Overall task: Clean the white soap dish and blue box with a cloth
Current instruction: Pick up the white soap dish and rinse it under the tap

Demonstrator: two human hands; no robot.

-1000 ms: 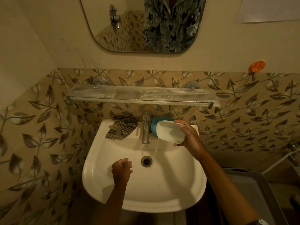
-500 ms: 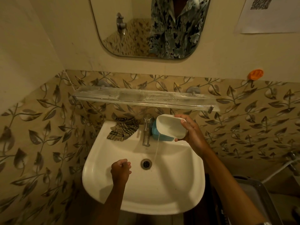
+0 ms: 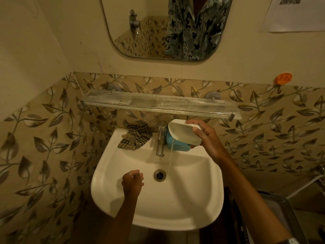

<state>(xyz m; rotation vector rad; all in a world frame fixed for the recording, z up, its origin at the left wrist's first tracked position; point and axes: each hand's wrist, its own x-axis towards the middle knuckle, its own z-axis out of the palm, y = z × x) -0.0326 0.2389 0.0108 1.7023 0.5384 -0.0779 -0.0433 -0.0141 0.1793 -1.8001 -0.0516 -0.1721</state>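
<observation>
My right hand (image 3: 206, 138) grips the white soap dish (image 3: 181, 133), tilted over the sink (image 3: 133, 213), and a thin stream of water runs from its lower corner into the basin. The blue box (image 3: 177, 147) sits on the sink's back ledge right of the tap (image 3: 160, 140), partly hidden behind the dish. A checked cloth (image 3: 135, 139) lies crumpled on the ledge left of the tap. My left hand (image 3: 132, 182) hovers over the basin left of the drain (image 3: 159, 175), fingers curled into a loose fist, holding nothing I can see.
A glass shelf (image 3: 158, 104) runs along the wall just above the dish. A mirror (image 3: 167, 27) hangs higher up. An orange hook (image 3: 283, 78) sticks to the wall at right. A grey tub's rim (image 3: 288, 213) shows at lower right, near a pipe.
My right hand has lifted the soap dish up and back towards the shelf, still pouring water. The view has tipped upwards slightly. My left hand has stayed in place.
</observation>
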